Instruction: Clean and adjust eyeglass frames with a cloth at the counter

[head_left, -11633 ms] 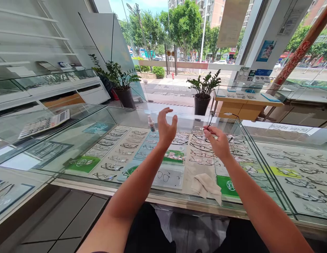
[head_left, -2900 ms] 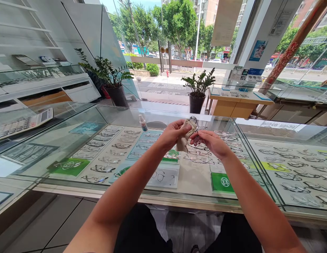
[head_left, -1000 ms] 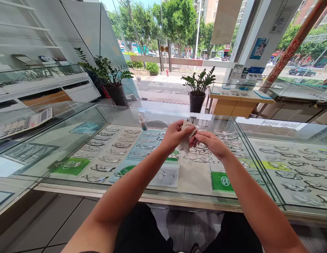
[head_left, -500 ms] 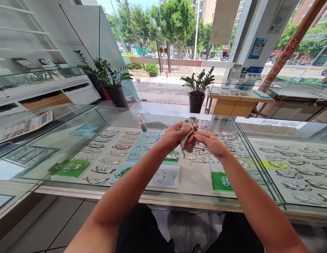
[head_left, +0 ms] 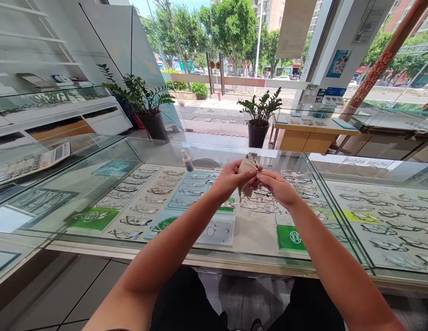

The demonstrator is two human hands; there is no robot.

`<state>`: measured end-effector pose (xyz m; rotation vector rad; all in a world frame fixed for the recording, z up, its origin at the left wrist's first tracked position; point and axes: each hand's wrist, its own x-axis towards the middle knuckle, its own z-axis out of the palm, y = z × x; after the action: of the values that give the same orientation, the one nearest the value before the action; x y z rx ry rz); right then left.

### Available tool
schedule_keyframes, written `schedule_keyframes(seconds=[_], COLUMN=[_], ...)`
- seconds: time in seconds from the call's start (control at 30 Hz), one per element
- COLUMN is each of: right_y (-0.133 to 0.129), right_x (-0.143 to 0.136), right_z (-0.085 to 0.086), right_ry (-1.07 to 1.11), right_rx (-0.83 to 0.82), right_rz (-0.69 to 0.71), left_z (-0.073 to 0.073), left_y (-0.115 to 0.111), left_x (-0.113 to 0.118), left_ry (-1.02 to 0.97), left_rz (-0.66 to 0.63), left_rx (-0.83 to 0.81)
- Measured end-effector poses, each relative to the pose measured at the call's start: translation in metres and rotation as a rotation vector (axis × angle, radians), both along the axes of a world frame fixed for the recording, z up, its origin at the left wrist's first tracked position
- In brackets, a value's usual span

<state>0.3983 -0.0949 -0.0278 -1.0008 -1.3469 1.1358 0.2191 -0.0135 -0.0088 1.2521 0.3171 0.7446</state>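
Observation:
Above the glass counter, my left hand [head_left: 231, 178] is closed round a beige cloth [head_left: 246, 171]. The dark rim of a pair of glasses [head_left: 251, 157] shows at the top of the cloth, folded in it. My right hand [head_left: 276, 187] meets the left one, its thumb and fingers pinched together at the edge of the glasses and cloth. Exactly which part the right fingers grip is hidden. To the left of my hands, a small white spray bottle [head_left: 186, 161] stands upright on the counter.
Under the glass top of the display counter [head_left: 255, 253] lie rows of eyeglass frames [head_left: 135, 221] and green cards [head_left: 93, 219]. A calculator [head_left: 31, 163] rests at the left. Beyond the counter stand two potted plants [head_left: 258, 133].
The cloth has shifted slightly and now covers more of the glasses. Both hands stay close together at nearly the same place, with the right fingers moved slightly.

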Motion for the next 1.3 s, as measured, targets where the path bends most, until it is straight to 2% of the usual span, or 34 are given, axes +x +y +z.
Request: schedule_keyframes(seconds=[0.27,0.8,1.3], right_y=[-0.0026,-0.0018,-0.0042], right_x=[-0.0022,0.0008,-0.0021], right_z=[0.0043,0.0006,0.0061], right_ry=[-0.007,0.000,0.011], right_rx=[-0.013,-0.008,-0.023], right_rz=[-0.012,-0.004,-0.012], left_z=[-0.0029,0.0010,-0.0027], left_y=[0.0021,-0.0004,0.0025], left_x=[0.0014,-0.0022,-0.0005], left_ry=[-0.008,-0.014,-0.010], left_rz=[0.048,-0.067,0.023], left_rx=[0.062,0.054,0.088])
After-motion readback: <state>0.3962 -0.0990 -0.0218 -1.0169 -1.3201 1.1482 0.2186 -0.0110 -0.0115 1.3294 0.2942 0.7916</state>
